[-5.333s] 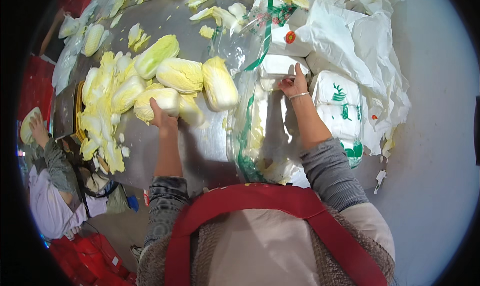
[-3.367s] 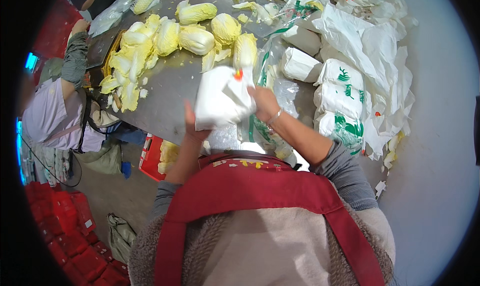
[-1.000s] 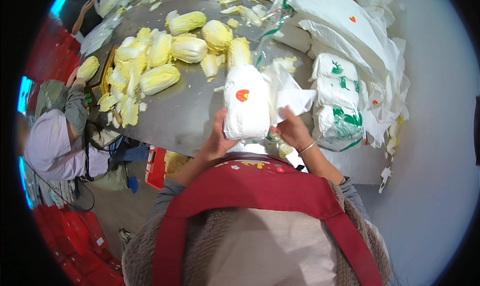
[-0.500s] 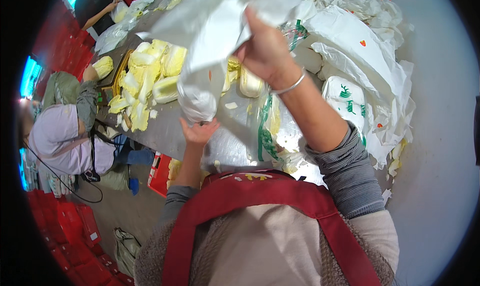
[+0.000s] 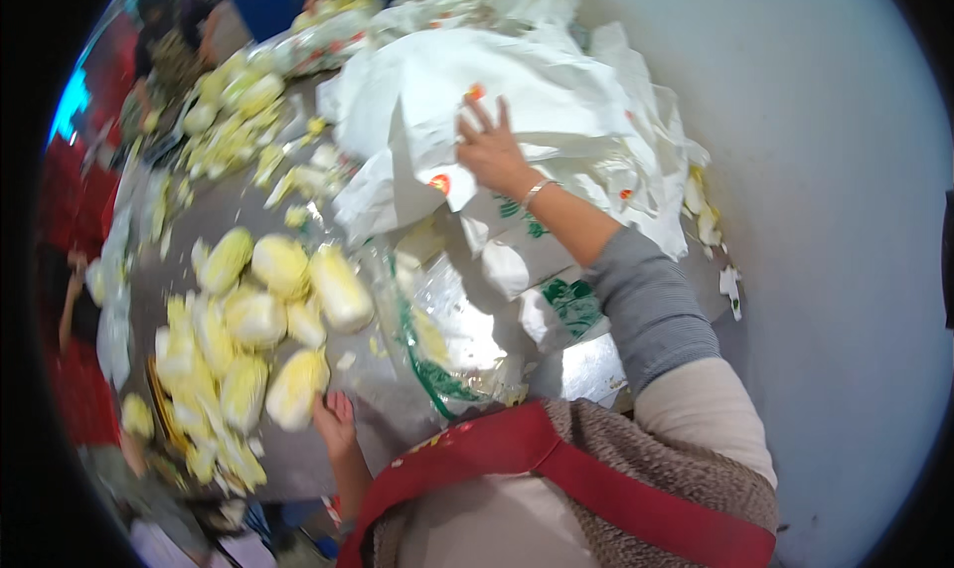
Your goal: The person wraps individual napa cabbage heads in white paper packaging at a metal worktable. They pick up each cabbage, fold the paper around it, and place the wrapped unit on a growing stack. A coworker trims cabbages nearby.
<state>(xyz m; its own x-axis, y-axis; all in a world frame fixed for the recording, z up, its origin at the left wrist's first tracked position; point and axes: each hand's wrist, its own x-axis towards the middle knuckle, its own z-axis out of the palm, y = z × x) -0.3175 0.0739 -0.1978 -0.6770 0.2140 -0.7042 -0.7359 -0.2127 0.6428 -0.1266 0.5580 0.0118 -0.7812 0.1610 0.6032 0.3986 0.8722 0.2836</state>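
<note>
My right hand (image 5: 489,151) rests on white paper sheets (image 5: 388,111) at the back right, fingers spread, with nothing gripped. Lower left, my left hand (image 5: 336,414) has its fingers apart, palm partly showing, beside a pale yellow napa cabbage (image 5: 296,391), possibly touching it. Several more peeled cabbages (image 5: 341,293) and loose leaves (image 5: 189,349) lie to the left. Below my right hand are white packages with green print (image 5: 566,310), partly under the paper. A clear plastic sheet with a green stripe (image 5: 432,374) lies between them and the cabbages.
The steel table (image 5: 169,270) bears leaf scraps and plastic bags (image 5: 114,310) along its left edge. Co-workers (image 5: 159,41) are at the far back left, and others at the left edge. Blue containers (image 5: 263,6) are behind. A pale wall or surface (image 5: 795,270) borders the right.
The white-wrapped bundle and paper have left my hands. My right hand has moved up onto the paper pile, my left hand beside a cabbage. The view has swung round, shifting the table's contents.
</note>
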